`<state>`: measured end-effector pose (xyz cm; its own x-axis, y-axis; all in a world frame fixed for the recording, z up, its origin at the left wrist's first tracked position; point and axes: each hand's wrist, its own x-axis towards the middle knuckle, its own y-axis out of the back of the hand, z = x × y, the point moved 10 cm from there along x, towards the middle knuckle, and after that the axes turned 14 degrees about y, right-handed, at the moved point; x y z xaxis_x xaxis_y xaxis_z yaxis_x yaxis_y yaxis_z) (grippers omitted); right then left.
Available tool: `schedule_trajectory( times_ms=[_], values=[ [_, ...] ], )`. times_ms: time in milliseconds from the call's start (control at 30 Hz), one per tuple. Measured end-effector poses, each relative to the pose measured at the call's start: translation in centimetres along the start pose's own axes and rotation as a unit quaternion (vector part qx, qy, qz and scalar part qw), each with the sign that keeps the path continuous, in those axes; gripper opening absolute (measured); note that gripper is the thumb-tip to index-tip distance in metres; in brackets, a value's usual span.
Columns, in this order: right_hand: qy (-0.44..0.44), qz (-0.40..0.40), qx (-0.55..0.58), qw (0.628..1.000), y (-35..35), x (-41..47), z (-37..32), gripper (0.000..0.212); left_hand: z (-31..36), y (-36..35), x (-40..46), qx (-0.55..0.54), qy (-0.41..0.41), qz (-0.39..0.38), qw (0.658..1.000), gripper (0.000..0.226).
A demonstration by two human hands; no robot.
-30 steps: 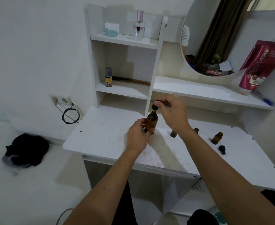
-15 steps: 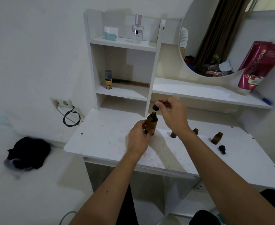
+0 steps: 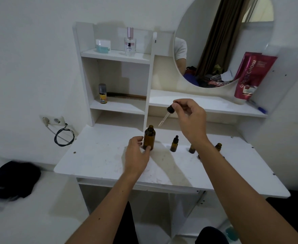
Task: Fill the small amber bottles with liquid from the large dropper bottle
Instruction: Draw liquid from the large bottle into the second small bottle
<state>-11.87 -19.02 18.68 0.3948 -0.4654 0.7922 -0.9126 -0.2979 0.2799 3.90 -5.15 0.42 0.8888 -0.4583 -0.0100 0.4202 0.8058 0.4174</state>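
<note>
A home dressing corner, it was: white vanity desk, round mirror at upper right, perfume bottle and cream jar shelved upper centre.

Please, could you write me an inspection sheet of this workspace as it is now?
Surface: white table, stained.
Job's things: large dropper bottle upright, open; dropper out, tilted, tip near its mouth; capped small bottle; second small bottle partly behind the right wrist; third small bottle, apparently uncapped.
Clutter: jar and perfume bottle on top shelf; spray can and comb below; pink tube, blue pen on long shelf.
Grippers: left hand holds that bottle's base; right hand pinches the dropper's bulb.
Cables: black cable coiled below wall socket.
Surroundings: round mirror; black cloth at left.
</note>
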Motion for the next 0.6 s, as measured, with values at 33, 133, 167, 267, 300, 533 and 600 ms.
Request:
schedule_trajectory(
  times_ms=[33, 133, 167, 267, 300, 533, 600],
  values=[
    [-0.003, 0.004, -0.001, 1.0, 0.7, -0.4, 0.3, 0.011, -0.1, 0.2, -0.3, -0.005, 0.003, 0.006, 1.0, 0.045],
    [-0.015, 0.007, -0.016, 1.0, 3.0, -1.6, 1.7, 0.011, -0.1, 0.1, -1.8, -0.02, 0.009, 0.013, 1.0, 0.037],
    [-0.015, 0.006, -0.026, 1.0, 3.9, -2.1, 2.1, 0.012, 0.1, -0.4, -2.5, -0.026, 0.004, 0.006, 1.0, 0.035],
    [-0.015, 0.011, -0.064, 0.998, 6.7, -3.1, 3.2, 0.015, 0.5, -2.9, -4.3, -0.036, -0.012, -0.037, 0.999, 0.033],
    [-0.019, 0.014, -0.075, 0.997, 7.7, -3.4, 3.6, 0.016, 0.8, -3.9, -4.7, -0.039, -0.016, -0.055, 0.998, 0.031],
    [-0.039, 0.033, -0.108, 0.993, 11.7, -4.2, 5.9, 0.015, 4.2, -11.6, -7.1, -0.016, -0.066, -0.168, 0.983, 0.043],
    [-0.043, 0.034, -0.112, 0.992, 12.0, -4.4, 6.5, 0.014, 5.0, -13.4, -7.3, -0.005, -0.07, -0.179, 0.981, 0.05]
  ],
)
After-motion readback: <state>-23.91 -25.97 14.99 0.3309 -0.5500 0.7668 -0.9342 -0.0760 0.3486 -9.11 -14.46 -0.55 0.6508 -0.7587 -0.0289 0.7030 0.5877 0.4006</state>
